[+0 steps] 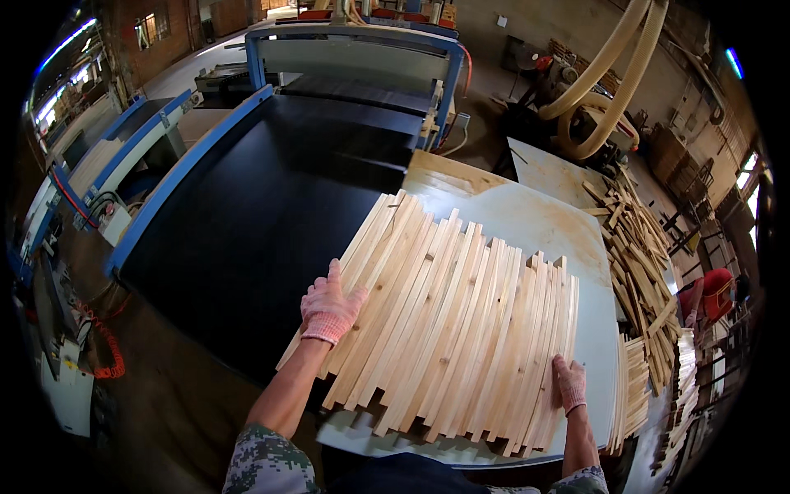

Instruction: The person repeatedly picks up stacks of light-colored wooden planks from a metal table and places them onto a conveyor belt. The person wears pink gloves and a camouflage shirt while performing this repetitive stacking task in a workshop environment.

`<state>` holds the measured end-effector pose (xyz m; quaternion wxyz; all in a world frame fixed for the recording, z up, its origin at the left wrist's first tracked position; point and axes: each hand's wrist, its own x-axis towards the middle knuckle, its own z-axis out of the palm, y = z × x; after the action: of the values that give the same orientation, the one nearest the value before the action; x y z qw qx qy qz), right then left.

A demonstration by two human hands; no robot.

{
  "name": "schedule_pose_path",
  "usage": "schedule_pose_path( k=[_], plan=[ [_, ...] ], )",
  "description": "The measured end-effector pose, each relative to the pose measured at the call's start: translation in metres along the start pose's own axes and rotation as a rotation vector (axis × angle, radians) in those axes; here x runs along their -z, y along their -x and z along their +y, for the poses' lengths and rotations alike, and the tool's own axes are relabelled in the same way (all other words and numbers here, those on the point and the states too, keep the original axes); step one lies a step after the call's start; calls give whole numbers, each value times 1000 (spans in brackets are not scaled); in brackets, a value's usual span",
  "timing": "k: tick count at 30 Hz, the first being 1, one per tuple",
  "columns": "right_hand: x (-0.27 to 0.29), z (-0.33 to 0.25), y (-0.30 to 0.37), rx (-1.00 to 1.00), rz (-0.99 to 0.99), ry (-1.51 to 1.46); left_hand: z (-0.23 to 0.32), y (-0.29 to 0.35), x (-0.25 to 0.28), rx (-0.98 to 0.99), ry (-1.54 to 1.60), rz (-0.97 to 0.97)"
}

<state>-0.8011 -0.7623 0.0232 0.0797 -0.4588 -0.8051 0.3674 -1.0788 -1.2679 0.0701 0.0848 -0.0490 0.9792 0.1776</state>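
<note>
A broad layer of pale wooden strips [444,321] lies side by side, with uneven ends, on a light grey table [588,309]. Its left edge reaches over the black conveyor belt [222,222]. My left hand [331,311], in a pinkish knit glove, rests on the leftmost strips, thumb and forefinger spread apart. At the opposite edge, my right hand [569,384], gloved alike, is closed against the outermost strips, its fingers curled. Some of the fingertips are hidden from sight.
A blue-framed machine [354,58] spans the belt's far end. Loose wood scraps [638,263] are heaped right of the table, near beige hoses [605,74]. A person in red [708,295] is farther right. Another blue-edged conveyor [123,152] stands at left.
</note>
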Motion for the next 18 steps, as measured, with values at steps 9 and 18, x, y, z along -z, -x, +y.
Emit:
schedule_pose_path(
  k=[9, 18],
  plan=[
    [-25, -27, -10, 59, -94, 28, -17, -4, -30, 38, -107, 113],
    [-76, 47, -103, 333, -289, 102, -19, 26, -103, 119, -320, 343]
  ],
)
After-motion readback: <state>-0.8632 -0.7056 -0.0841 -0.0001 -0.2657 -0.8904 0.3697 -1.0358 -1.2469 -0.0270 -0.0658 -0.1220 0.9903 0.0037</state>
